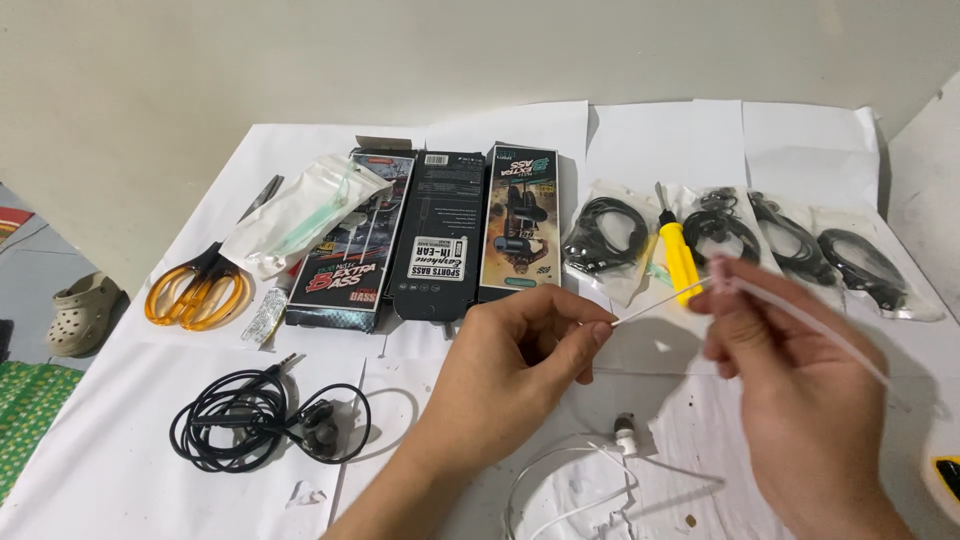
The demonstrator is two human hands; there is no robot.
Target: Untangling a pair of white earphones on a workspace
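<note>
My left hand (515,365) pinches one end of a thin white cable (660,303) between thumb and forefinger. My right hand (790,385) is blurred and grips the same cable further along, its other end trailing off to the right. Below the hands, more white cable with a small earbud (626,433) lies on the white paper-covered surface (120,470).
Three black earphone boxes (440,235) lie at the back, with a clear pouch (300,212) and orange-handled scissors (197,290) to their left. A yellow screwdriver (680,258) and several bags of black earphones (800,240) sit at right. A coiled black earphone (262,415) lies front left.
</note>
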